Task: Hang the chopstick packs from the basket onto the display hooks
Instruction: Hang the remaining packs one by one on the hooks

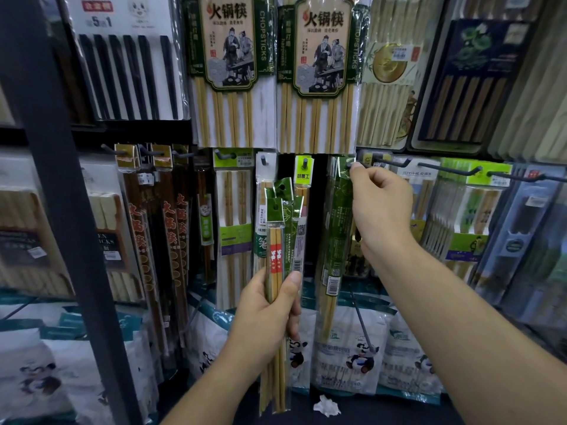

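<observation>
While the left hand clutched the spare packs, the right hand pinched a light, likely slippery green pack by its header at the hook.

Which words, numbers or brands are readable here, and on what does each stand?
"火锅筷": left large pack, right large pack.
"CHOPSTICKS": left large pack's green edge.
"happiness": right large pack's edge.
"5", "1": black chopsticks pack.
"JOY-HER": white pack header.
Too small to read: held packs in the left hand, green pack the right hand pinches.
</observation>
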